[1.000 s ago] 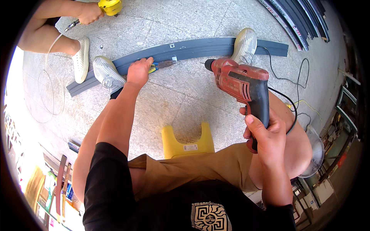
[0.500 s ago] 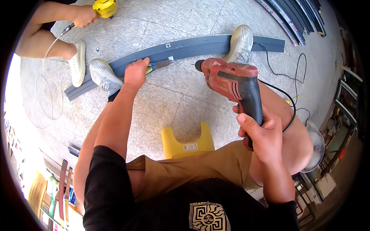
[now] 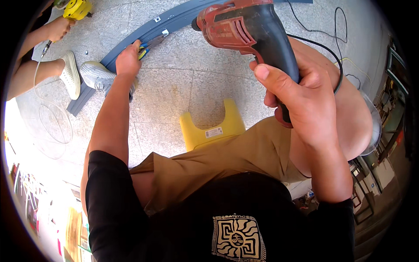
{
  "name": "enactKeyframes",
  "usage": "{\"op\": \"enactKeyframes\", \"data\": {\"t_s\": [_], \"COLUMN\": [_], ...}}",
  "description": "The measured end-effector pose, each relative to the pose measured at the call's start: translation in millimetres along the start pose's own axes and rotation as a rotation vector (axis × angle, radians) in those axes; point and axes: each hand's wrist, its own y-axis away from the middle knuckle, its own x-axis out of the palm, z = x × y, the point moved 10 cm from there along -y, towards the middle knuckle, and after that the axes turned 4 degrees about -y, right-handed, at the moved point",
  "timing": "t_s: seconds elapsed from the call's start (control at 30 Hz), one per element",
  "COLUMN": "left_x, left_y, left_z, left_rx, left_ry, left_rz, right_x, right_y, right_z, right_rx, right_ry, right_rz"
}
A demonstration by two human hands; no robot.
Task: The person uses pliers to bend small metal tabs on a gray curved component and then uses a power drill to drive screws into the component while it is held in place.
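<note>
My right hand (image 3: 305,98) is wrapped round the black grip of a red corded power drill (image 3: 235,28), raised above the floor with its chuck pointing left. My left hand (image 3: 128,59) is closed at the long grey profile (image 3: 139,35) on the floor, fingers round the blue and yellow handles of a pair of pliers (image 3: 153,43). How far the handles reach into the palm is hidden. The pliers' jaws lie beside a small white piece (image 3: 165,32) at the profile's edge. A second white piece (image 3: 157,19) sits further up on the profile.
A yellow plastic stool (image 3: 209,131) stands between my legs. At the upper left, another person's hand (image 3: 57,29) holds a yellow tool (image 3: 77,9) with a thin hose. The drill's black cord (image 3: 325,46) runs along the right. My left shoe (image 3: 96,75) rests on the profile.
My view has shifted, so the profile and left hand sit higher and further left. The drill appears higher and larger. Both hands keep their grips.
</note>
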Motion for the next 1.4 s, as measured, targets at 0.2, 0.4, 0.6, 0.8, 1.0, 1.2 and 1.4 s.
{"op": "enactKeyframes", "data": {"t_s": [0.2, 0.4, 0.6, 0.8, 1.0, 1.2, 1.4], "left_x": [2.6, 0.2, 5.5, -2.8, 3.2, 0.4, 2.4], "left_y": [0.5, -0.7, 0.6, 4.5, 2.8, 4.3, 2.3], "left_z": [-0.1, -1.4, 2.1, 0.5, 1.8, 2.0, 2.3], "left_rx": [-0.018, -0.032, 0.021, 0.051, 0.060, 0.068, 0.062], "left_ry": [-0.002, 0.016, 0.033, 0.078, 0.089, 0.110, 0.121], "left_rz": [0.014, 0.021, -0.019, -0.069, -0.091, -0.111, -0.113], "right_x": [-3.6, -3.1, 1.9, 25.3, 44.5, 56.6, 70.8], "right_y": [4.2, 2.3, 0.4, -6.9, -16.9, -25.4, -38.1], "right_z": [0.2, -2.0, 0.7, -13.0, -27.9, -30.3, -33.9], "right_rx": [0.046, 0.007, 0.047, 0.163, 0.183, 0.148, 0.019], "right_ry": [0.046, 0.013, -0.028, -0.114, -0.132, -0.088, 0.056], "right_rz": [0.023, 0.030, -0.029, -0.104, -0.094, -0.062, 0.005]}}
